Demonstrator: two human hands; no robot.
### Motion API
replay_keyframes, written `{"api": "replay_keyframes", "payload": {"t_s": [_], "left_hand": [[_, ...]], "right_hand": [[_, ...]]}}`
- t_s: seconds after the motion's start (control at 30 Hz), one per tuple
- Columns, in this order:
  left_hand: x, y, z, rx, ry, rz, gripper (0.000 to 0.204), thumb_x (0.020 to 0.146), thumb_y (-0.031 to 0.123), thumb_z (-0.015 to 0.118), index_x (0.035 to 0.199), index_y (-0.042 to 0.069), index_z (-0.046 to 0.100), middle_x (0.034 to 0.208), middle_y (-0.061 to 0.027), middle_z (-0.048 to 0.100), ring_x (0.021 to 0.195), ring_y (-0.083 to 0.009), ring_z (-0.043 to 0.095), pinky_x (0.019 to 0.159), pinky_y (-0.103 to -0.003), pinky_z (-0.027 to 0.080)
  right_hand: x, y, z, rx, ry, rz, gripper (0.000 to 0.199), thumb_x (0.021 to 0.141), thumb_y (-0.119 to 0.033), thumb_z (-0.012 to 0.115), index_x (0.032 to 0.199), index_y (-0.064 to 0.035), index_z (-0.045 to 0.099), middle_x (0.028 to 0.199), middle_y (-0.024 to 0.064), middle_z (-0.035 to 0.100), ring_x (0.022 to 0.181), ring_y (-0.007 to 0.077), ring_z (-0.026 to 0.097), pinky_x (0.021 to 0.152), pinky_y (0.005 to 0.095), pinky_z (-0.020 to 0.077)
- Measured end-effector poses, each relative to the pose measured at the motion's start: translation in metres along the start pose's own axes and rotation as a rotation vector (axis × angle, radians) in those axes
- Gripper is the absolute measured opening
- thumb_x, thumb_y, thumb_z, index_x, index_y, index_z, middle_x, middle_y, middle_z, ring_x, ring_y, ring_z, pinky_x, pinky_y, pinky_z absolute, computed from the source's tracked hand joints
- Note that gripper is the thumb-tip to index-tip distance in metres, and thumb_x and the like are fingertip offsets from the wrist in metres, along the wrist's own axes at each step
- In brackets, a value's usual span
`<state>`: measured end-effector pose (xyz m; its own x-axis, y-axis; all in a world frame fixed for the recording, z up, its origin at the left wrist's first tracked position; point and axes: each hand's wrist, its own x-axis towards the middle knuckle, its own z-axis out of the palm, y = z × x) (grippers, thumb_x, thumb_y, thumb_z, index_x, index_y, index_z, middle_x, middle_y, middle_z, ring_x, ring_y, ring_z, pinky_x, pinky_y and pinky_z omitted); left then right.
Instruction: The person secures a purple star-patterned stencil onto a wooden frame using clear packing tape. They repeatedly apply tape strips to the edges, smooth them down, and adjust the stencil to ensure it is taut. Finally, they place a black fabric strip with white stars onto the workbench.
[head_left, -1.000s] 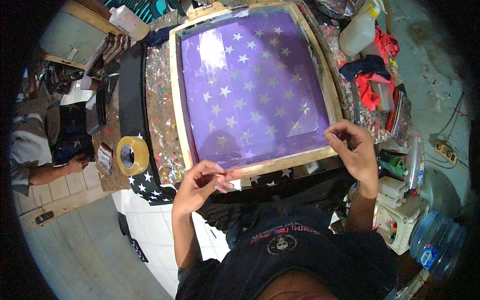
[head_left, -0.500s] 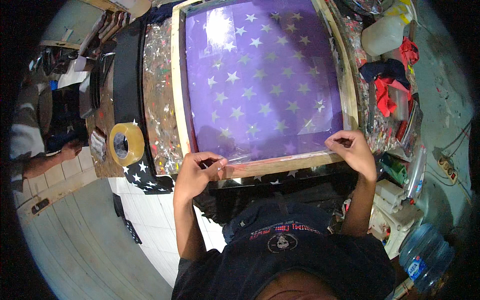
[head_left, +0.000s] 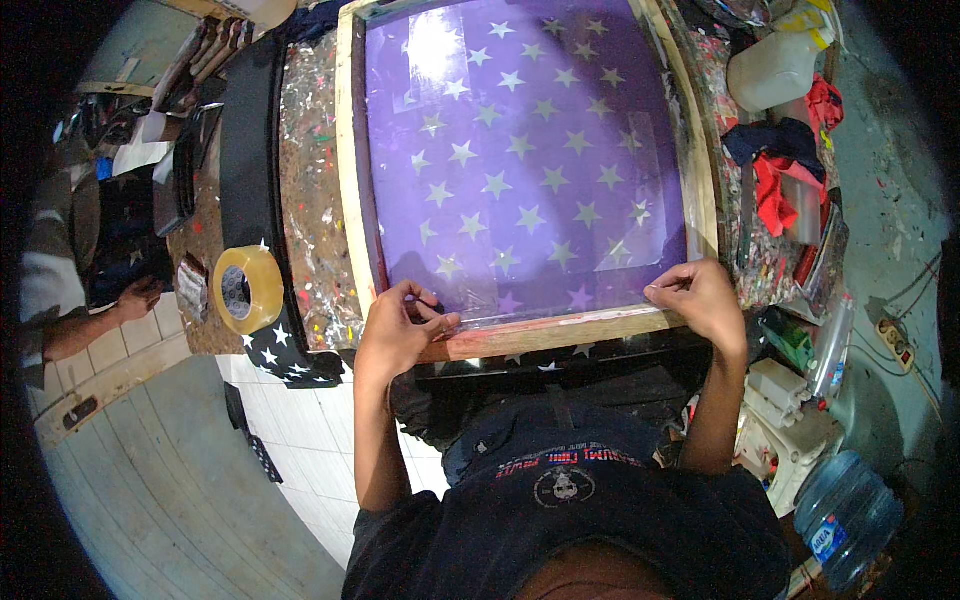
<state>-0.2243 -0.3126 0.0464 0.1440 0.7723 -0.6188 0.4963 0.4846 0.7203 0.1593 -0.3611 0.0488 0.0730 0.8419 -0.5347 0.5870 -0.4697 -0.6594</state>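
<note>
Left hand [head_left: 395, 335]: fingers pinching clear tape [head_left: 560, 310] on frame [head_left: 540, 335].
Right hand [head_left: 700, 300]: fingers pinching same tape.
Jug [head_left: 770, 70]: contents unclear.

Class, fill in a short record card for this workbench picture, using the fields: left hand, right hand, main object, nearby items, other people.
left hand: left hand pinching clear tape at the near edge of the frame
right hand: right hand pressing the same strip of clear tape near the right corner
main object: wooden-framed printing screen, purple with pale stars
nearby items: roll of tape to the left; white jug; red cloth; blue water bottle
other people: another person's hand at far left
</note>
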Motion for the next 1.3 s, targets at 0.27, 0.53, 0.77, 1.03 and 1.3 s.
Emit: {"api": "replay_keyframes", "payload": {"t_s": [0.27,0.53,0.77,1.03,1.3], "left_hand": [[0.002,-0.002,0.002,0.143,0.067,0.045,0.035,0.077,0.008,0.084,0.093,-0.002,0.054,0.067,-0.0083,0.066,0.065,-0.0117,0.066,0.057,-0.026,0.049],[0.005,-0.006,0.003,0.236,0.107,0.086,0.039,0.075,0.011,0.086,0.092,-0.001,0.053,0.066,-0.0103,0.064,0.065,-0.0139,0.065,0.057,-0.03,0.05],[0.006,-0.008,0.007,0.274,0.138,0.101,0.041,0.073,0.014,0.087,0.09,-0.001,0.053,0.065,-0.0121,0.065,0.062,-0.0167,0.066,0.055,-0.031,0.05],[0.007,0.0,0.006,0.549,0.175,0.117,0.054,0.067,0.027,0.091,0.093,-0.004,0.055,0.071,-0.0209,0.067,0.069,-0.0343,0.07,0.062,-0.041,0.054],[0.012,0.012,-0.011,0.897,0.032,0.177,0.063,0.062,0.03,0.093,0.098,-0.006,0.056,0.081,-0.027,0.067,0.084,-0.045,0.067,0.074,-0.05,0.054]], "right_hand": [[0.002,0.001,0.005,-0.041,0.035,0.035,0.021,0.078,-0.018,0.08,0.082,0.0015,0.075,0.068,0.0053,0.069,0.063,0.0098,0.06,0.061,0.028,0.0485],[0.001,-0.001,0.008,-0.095,0.074,0.016,0.022,0.076,-0.02,0.08,0.082,0.0002,0.075,0.068,0.0095,0.069,0.062,0.0147,0.064,0.062,0.0311,0.0509],[0.003,-0.001,0.013,-0.146,0.105,-0.012,0.022,0.075,-0.018,0.081,0.081,0.0014,0.074,0.066,0.0083,0.067,0.06,0.0132,0.06,0.059,0.0302,0.0482],[0.005,-0.015,0.005,-0.342,0.108,-0.021,0.03,0.069,-0.023,0.087,0.073,0.0006,0.068,0.066,0.0129,0.064,0.062,0.0241,0.062,0.061,0.0363,0.0498],[0.029,-0.024,-0.013,-0.691,-0.08,-0.233,0.04,0.06,-0.025,0.092,0.07,0.0007,0.064,0.07,0.0189,0.066,0.068,0.0359,0.066,0.063,0.0427,0.0503]]}}
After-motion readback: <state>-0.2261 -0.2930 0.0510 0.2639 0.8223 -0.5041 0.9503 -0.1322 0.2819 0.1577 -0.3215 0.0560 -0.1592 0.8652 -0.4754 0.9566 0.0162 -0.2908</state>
